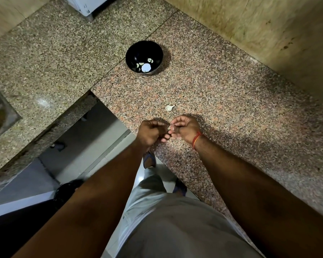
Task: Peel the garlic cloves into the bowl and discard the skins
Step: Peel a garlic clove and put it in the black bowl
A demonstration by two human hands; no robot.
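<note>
My left hand [151,132] and my right hand [185,128] meet fingertip to fingertip above the near edge of the granite counter [222,101]. Both have curled fingers pinching a small pale garlic clove [169,128], mostly hidden between them. A red thread is tied round my right wrist. A loose garlic clove or skin piece [169,107] lies on the counter just beyond my hands. Farther back stands a black bowl [136,51] with several pale peeled cloves in its bottom.
The counter is L-shaped, with a gap showing the floor [78,146] to the left of my hands. A sink edge [0,112] sits at far left. A white appliance [86,4] stands at the back. A tiled wall [268,34] rises on the right.
</note>
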